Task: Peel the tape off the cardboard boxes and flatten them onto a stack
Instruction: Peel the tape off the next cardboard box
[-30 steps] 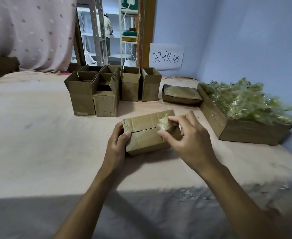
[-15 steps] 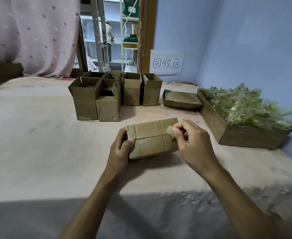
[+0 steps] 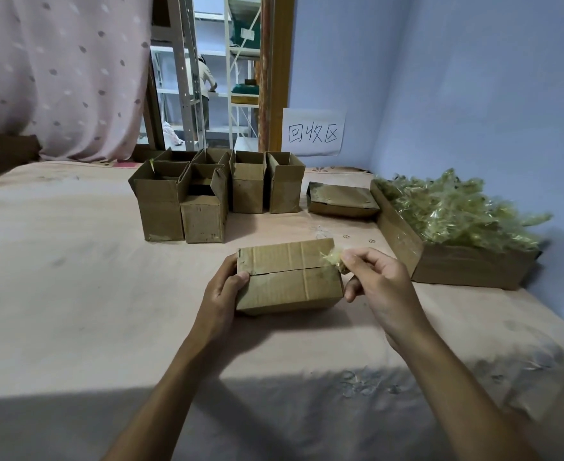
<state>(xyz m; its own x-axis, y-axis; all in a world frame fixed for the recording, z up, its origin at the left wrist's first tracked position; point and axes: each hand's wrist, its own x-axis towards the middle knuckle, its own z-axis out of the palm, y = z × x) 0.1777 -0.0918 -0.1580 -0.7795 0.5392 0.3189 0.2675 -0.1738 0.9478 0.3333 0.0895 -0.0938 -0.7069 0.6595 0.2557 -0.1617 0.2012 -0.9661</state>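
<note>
Cardboard box (image 3: 287, 277) lies at frame centre, seam up. Your left hand (image 3: 222, 296) grips its left end; bear down there so nothing slides. At the box's upper right corner your right hand (image 3: 377, 281) pinches a crumpled wad of tape (image 3: 331, 257): pull low and steady, rightward toward the scrap bin (image 3: 467, 266).

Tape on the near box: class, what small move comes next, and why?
Probably pull the tape rightward, clear of the box: the right hand pinches its crumpled end at the box's right edge, and the left hand grips the other side.
</note>
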